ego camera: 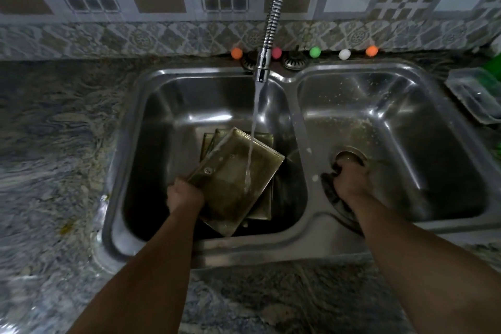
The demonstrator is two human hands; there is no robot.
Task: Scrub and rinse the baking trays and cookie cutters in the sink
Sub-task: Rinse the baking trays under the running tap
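A double steel sink (295, 81) fills the view. In the left basin my left hand (184, 194) grips the near-left edge of a rectangular golden baking tray (235, 176), held tilted under the running water from the faucet (261, 68). More trays (264, 209) lie stacked beneath it on the basin floor. My right hand (349, 180) is down in the right basin beside the drain (348, 156), fingers curled over a dark thing that I cannot make out. No cookie cutters show.
Five small coloured balls (315, 52) line the ledge behind the sink. A clear plastic container (475, 95) sits on the counter at the right. Speckled granite counter (54, 157) surrounds the sink on the left and front.
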